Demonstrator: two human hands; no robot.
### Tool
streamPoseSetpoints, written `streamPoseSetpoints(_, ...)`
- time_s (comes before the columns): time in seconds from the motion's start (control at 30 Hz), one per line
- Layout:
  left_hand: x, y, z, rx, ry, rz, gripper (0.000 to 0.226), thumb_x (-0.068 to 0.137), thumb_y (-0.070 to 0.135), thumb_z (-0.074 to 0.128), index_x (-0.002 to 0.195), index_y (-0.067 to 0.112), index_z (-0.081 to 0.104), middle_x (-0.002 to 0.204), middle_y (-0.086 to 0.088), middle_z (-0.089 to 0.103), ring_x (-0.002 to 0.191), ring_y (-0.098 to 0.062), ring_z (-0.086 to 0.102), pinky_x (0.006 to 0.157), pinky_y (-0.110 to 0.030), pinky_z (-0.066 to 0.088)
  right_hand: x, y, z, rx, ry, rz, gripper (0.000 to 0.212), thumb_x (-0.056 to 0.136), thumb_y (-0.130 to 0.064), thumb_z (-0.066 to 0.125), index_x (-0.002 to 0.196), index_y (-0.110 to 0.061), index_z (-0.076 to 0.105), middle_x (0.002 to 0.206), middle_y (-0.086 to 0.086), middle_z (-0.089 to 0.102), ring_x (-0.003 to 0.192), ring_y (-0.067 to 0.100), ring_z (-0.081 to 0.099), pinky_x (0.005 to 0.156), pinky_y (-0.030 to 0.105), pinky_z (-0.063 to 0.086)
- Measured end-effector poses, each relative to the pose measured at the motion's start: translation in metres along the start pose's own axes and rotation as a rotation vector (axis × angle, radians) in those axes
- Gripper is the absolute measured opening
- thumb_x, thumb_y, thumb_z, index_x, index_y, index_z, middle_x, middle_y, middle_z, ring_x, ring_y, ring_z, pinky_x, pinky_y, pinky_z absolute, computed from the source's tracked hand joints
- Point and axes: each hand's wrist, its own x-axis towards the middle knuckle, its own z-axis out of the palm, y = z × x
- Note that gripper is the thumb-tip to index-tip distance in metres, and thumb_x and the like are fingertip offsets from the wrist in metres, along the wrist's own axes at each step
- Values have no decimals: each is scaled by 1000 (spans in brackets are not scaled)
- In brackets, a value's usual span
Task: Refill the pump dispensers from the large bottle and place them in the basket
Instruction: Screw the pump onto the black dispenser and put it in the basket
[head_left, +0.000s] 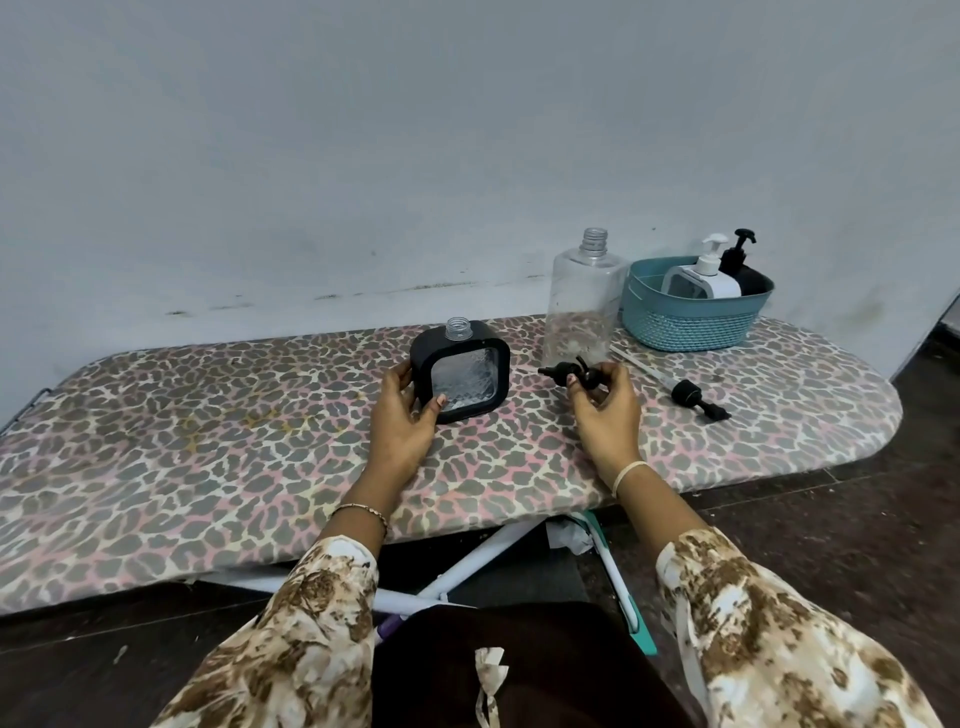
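A black square dispenser with a clear window and an open clear neck stands on the leopard-print board. My left hand grips its left side. My right hand holds a black pump head just right of the dispenser. Behind it stands the large clear bottle, uncapped and nearly empty. Another black pump head with its clear tube lies on the board further right. The teal basket at the back right holds a white dispenser and a black dispenser.
The board's rounded end is at the right, with dark floor beyond it. A pale wall runs close behind the board. White and teal frame legs show under the front edge, above my lap.
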Motion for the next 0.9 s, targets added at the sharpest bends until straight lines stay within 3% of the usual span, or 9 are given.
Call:
streamPoseSetpoints(0.17,1,0,-1,-25,-2,0,59,88,-1,61,140,14,37,147,-7,43,136,-22,41,110,-39,38,7,-25,-1,214,33,43,20,92,-13,62,105,-18,47,99,-5,60,98,18,63,80,22,52)
streamPoseSetpoints(0.33,1,1,-2,-58,8,-6,62,87,-1,64,141,12,37,144,-7,45,132,-20,44,103,-25,38,23,-82,4,411,130,-45,20,91,-12,64,106,-14,52,97,-4,63,89,6,63,78,13,50)
streamPoseSetpoints(0.5,0,0,-3,-74,23,-13,58,85,3,68,136,13,41,139,-6,50,120,-12,48,100,-26,43,35,-131,19,500,76,-195,7,93,-14,61,93,-20,60,94,2,70,92,15,68,89,36,55)
streamPoseSetpoints(0.63,2,-1,-4,-74,36,-24,59,83,6,72,134,13,43,135,-5,53,116,-13,51,97,-25,44,38,-150,37,476,-19,-275,1,93,-14,61,94,-14,61,94,9,72,92,20,70,90,43,55)
streamPoseSetpoints(0.7,3,-2,-3,-73,37,-20,59,82,6,73,132,14,44,134,-5,54,118,-14,53,96,-24,45,41,-152,46,438,-48,-279,9,92,-17,62,98,-11,61,98,12,72,93,21,70,90,45,54)
streamPoseSetpoints(0.9,3,-3,-3,-76,31,-21,60,82,6,72,134,15,43,135,-4,53,116,-12,51,100,-30,47,45,-146,65,336,-115,-280,10,91,-21,63,98,-15,60,96,6,71,91,18,70,88,45,55)
